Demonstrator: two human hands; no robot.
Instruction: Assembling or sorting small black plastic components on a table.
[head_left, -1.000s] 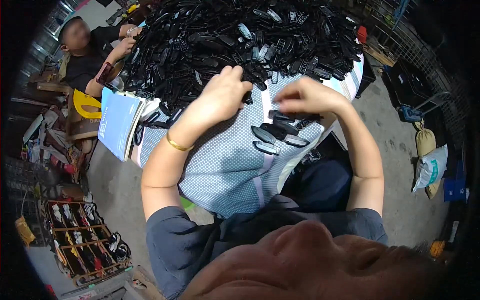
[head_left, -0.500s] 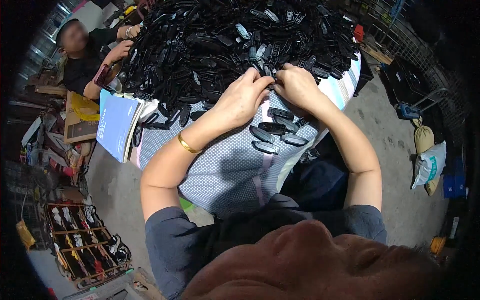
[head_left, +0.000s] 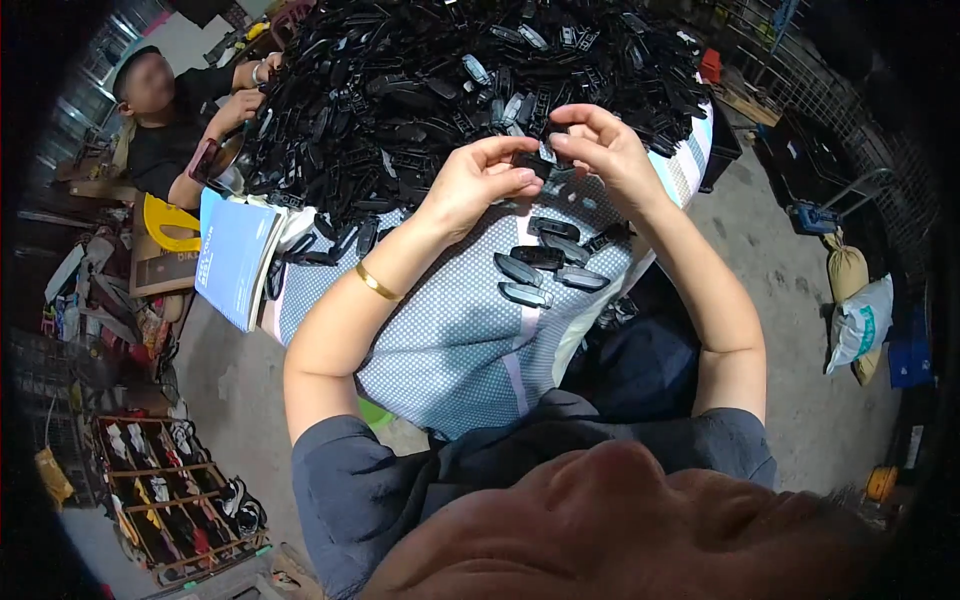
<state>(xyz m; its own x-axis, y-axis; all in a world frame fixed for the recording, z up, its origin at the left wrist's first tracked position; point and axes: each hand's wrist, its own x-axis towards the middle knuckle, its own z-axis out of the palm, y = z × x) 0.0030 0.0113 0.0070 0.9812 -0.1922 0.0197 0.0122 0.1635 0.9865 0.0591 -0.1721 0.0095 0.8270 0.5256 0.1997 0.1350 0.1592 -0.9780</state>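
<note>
My left hand (head_left: pixel 468 188) pinches a small black plastic casing (head_left: pixel 530 166) between thumb and fingers at the near edge of a heap. Just right of it, my right hand (head_left: pixel 620 165) has thumb and index finger curved toward each other around a small dark piece (head_left: pixel 558 132), whose kind I cannot make out. A narrow gap separates the two hands. Below them, several glossy black oval casings (head_left: pixel 540 257) lie in a loose cluster on a dotted cloth (head_left: pixel 430 320). Beyond the hands spreads the large heap of black plastic parts (head_left: pixel 400 95).
A blue-covered book (head_left: pixel 238 262) rests at the table's left edge. Across at the far left, another person (head_left: pixel 165 130) has both hands at the heap. A sectioned rack (head_left: pixel 180 490) stands on the floor at lower left; sacks (head_left: pixel 860 320) stand at right.
My hands were close together over a part and have come slightly apart, with fingers more spread. The left holds a black casing in plain view. The casings on the cloth stay put.
</note>
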